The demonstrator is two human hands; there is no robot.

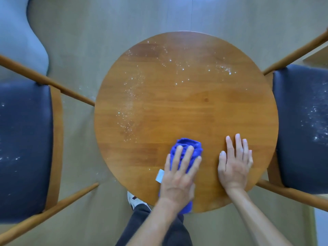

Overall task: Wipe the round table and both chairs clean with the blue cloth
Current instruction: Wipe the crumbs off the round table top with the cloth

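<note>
Both hands at the bench's [186, 103] near edge: I press the left hand [179, 174], fingers flat, onto the soft, light blue cloth [188, 146]; right hand [234, 166] lies flat, empty. Best handled bunched under the palm.

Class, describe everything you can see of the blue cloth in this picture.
The blue cloth is a bright blue, soft, fuzzy fabric, bunched rather than spread flat. It lies on the near part of the round table, with one end reaching the near rim. A small white tag sticks out at its left. The left hand presses on it with straight fingers, hiding its middle. The right hand is beside it, not touching.
</note>
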